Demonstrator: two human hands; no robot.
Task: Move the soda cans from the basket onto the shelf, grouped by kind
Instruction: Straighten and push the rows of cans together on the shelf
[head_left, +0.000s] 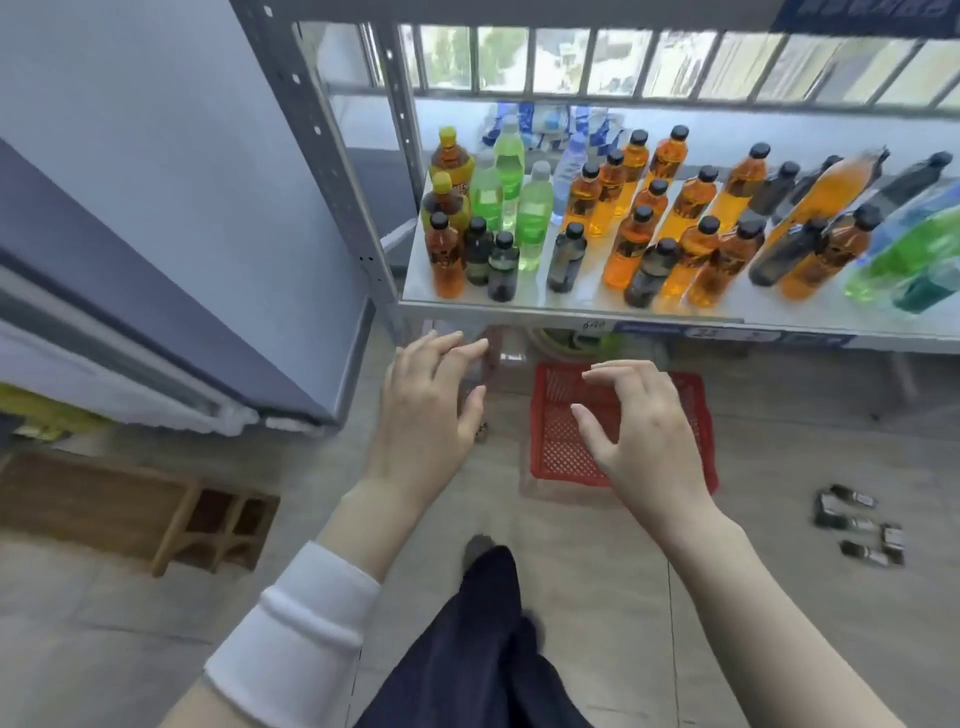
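A red plastic basket (558, 447) sits on the floor below the shelf's front edge; what I can see of its inside holds no cans. My left hand (428, 402) hovers left of the basket, fingers relaxed and spread, holding nothing. Above the basket my right hand (639, 431) hangs with loosely bent fingers and is also empty, hiding part of the basket. The metal shelf (566, 306) above carries many bottles: orange (631, 249), dark (566, 257), green (530, 218) and yellow-capped (451, 156). I see no soda cans.
A grey upright post (332, 171) frames the shelf's left side, with a grey cabinet (156, 208) beside it. A wooden stool (130, 512) stands on the floor at the left. Several small dark items (860, 525) lie on the floor at the right. My dark trouser leg (493, 623) is below.
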